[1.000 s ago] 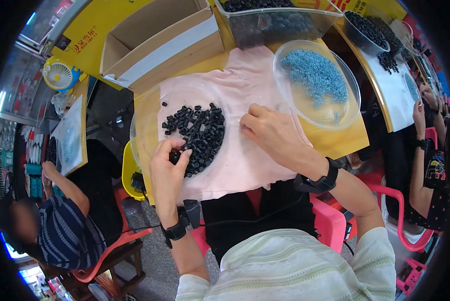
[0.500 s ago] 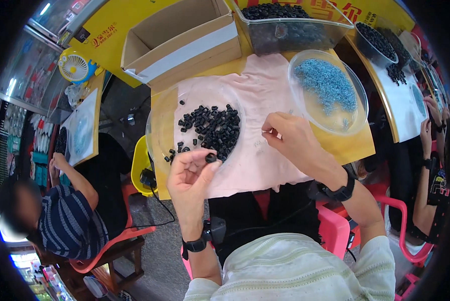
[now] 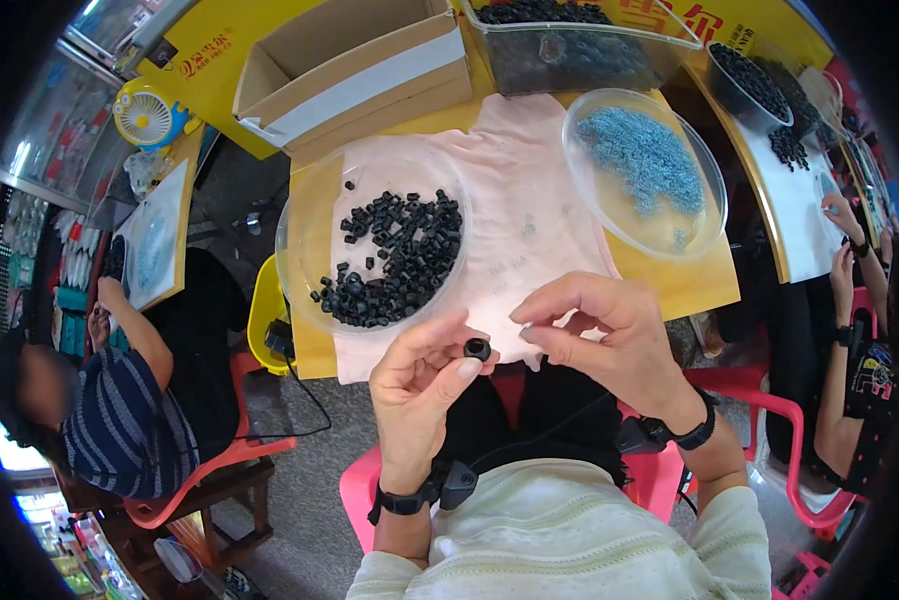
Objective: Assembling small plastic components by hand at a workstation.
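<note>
I see the left hand (image 3: 424, 385) has lifted off the clear plastic dish of small black rubber rings (image 3: 394, 255) and now pinches one small black ring (image 3: 477, 349) between thumb and fingertips, clear of the pink cloth (image 3: 529, 215). The right hand (image 3: 594, 330) has come in close, pinching something tiny, too small to identify. Pick-up looks finished.

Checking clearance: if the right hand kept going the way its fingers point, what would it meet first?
The right hand points left toward the small black ring pinched by the left hand; probably that ring first, though depth is unclear.
</note>
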Demonstrator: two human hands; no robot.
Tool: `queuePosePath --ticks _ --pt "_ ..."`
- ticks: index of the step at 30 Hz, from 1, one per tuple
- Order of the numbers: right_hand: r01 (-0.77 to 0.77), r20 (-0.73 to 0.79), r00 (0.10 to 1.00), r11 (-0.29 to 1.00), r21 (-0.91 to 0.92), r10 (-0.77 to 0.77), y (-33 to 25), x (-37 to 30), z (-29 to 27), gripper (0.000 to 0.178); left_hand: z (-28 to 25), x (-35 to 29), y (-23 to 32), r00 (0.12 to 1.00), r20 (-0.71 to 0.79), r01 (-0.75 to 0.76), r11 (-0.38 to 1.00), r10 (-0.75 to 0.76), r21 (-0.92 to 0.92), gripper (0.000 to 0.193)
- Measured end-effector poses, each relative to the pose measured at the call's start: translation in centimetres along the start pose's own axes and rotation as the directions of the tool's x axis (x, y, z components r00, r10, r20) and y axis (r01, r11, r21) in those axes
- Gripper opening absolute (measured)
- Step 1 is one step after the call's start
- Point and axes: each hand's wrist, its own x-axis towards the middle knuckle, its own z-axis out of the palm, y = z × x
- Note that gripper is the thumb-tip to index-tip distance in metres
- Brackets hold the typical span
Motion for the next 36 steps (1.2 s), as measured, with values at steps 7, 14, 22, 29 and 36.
queuePosePath --ticks 7,14,22,29,36 --pt "-0.031 0.046 0.999 0.968 0.248 0.021 0.0 -1.3 0.7 0.014 1.8 -0.6 -0.1 0.994 0.016 -0.111 0.987 0.110 0.114 0.048" --pt "0.225 0.040 0.973 0.971 0.082 -0.228 1.1 -1.0 0.9 0.017 1.6 -1.2 -0.5 0.982 0.104 -0.171 0.972 0.155 0.163 0.034" --pt "0.219 0.039 0.975 0.975 -0.038 -0.217 1.3 -1.1 1.5 0.021 0.8 -1.1 -1.0 0.996 0.051 -0.067 0.998 0.067 -0.001 0.029" --pt "0.569 0.172 0.813 0.697 -0.436 -0.556 1.6 0.6 2.2 0.032 -0.5 -0.8 -0.7 1.000 -0.027 0.011 0.993 -0.014 -0.116 0.025" --pt "0.642 0.356 0.760 0.542 -0.541 -0.544 1.3 2.1 3.9 0.029 -1.9 -0.5 -0.4 0.995 -0.077 0.045 0.977 -0.063 -0.209 0.022"
